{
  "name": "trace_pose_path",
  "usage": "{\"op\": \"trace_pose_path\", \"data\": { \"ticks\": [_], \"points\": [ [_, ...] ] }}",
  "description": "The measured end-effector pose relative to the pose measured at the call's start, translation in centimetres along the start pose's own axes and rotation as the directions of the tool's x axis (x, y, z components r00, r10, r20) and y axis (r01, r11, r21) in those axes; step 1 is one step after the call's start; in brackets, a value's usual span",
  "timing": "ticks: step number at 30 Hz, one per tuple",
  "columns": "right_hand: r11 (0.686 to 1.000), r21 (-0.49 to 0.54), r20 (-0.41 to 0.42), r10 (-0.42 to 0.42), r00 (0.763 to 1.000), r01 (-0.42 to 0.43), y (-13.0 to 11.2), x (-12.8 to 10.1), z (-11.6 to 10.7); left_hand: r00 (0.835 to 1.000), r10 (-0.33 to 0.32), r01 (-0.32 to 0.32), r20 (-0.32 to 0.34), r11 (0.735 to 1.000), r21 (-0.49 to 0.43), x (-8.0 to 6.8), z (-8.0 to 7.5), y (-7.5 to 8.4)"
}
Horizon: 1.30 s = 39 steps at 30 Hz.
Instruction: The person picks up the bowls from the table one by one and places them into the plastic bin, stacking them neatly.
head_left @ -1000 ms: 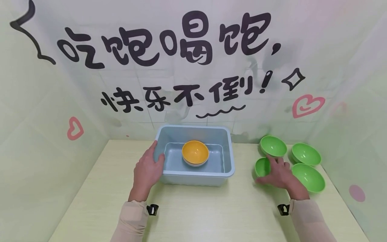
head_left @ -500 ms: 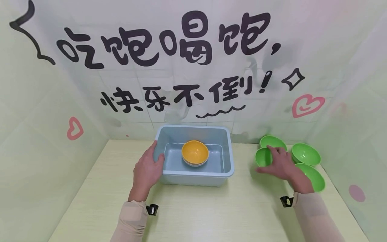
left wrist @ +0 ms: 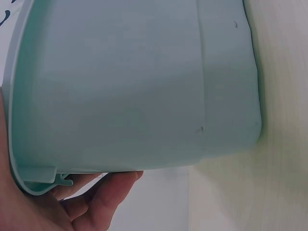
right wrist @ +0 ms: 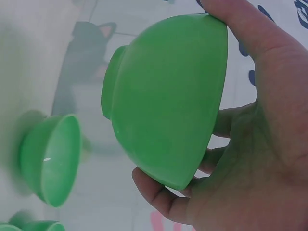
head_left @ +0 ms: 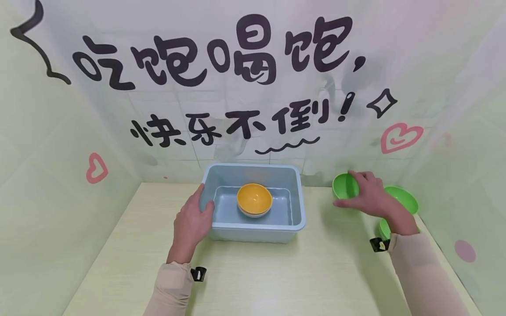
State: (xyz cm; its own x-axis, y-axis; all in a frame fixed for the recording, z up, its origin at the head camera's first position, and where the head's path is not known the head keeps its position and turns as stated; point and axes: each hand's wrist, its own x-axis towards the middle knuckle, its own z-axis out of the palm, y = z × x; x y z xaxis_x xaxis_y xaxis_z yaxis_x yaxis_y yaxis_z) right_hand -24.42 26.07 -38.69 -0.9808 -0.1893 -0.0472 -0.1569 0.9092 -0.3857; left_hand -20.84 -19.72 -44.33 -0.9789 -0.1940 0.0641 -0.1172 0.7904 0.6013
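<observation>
My right hand (head_left: 369,195) grips a green bowl (head_left: 345,186) by its rim, thumb on one side and fingers on the other. In the right wrist view this bowl (right wrist: 168,101) is raised off the table, its outside and foot facing the camera. On the left, my left hand (head_left: 193,221) holds the left rim of a light blue plastic tub (head_left: 257,235), with fingertips (left wrist: 127,177) against its outer wall. Inside the tub sits an orange bowl (head_left: 254,198) with a whitish base showing beneath it.
More green bowls stand at the right: one at the back right (head_left: 403,197), one partly covered by my right wrist (head_left: 385,229). Another green bowl (right wrist: 50,159) near the back wall shows in the right wrist view. A printed wall sheet (head_left: 237,136) stands behind the table (head_left: 253,276).
My right hand has lifted the green bowl from the front left of its group and carried it up and back, over the bowl behind. My left hand and the tub have stayed put.
</observation>
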Motion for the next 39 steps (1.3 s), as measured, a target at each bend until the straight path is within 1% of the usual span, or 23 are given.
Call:
{"op": "trace_pose_path", "data": {
  "ticks": [7, 11, 19, 26, 31, 39],
  "points": [
    [0.998, 0.056, -0.013, -0.011, 1.0, 0.012, -1.2, 1.1, -1.9, 1.0, 0.001, -0.001, -0.001, 1.0, 0.003, 0.1, 0.0, 0.0],
    [0.998, 0.067, -0.01, -0.021, 1.0, 0.021, -2.0, 1.6, -2.7, 1.0, -0.002, 0.002, 0.006, 1.0, 0.001, 0.0, 0.0, 0.0],
    [0.995, 0.087, -0.007, -0.045, 0.999, 0.045, -4.3, 2.7, -3.8, 1.0, 0.009, -0.009, 0.0, 1.0, -0.003, 0.1, 0.1, -0.2],
    [0.989, 0.126, -0.008, -0.077, 0.997, 0.078, -6.6, 3.8, -3.7, 1.0, 0.007, -0.007, 0.001, 1.0, 0.002, 0.2, 0.0, -0.2],
    [0.986, 0.136, -0.004, -0.096, 0.995, 0.096, -8.0, 4.8, -3.2, 1.0, -0.001, 0.001, 0.008, 1.0, 0.001, 0.3, -0.1, -0.2],
    [0.974, 0.181, 0.004, -0.137, 0.991, 0.134, -9.9, 6.0, -2.4, 1.0, -0.005, 0.005, 0.012, 1.0, -0.011, 0.1, 0.1, -0.2]
  ]
}}
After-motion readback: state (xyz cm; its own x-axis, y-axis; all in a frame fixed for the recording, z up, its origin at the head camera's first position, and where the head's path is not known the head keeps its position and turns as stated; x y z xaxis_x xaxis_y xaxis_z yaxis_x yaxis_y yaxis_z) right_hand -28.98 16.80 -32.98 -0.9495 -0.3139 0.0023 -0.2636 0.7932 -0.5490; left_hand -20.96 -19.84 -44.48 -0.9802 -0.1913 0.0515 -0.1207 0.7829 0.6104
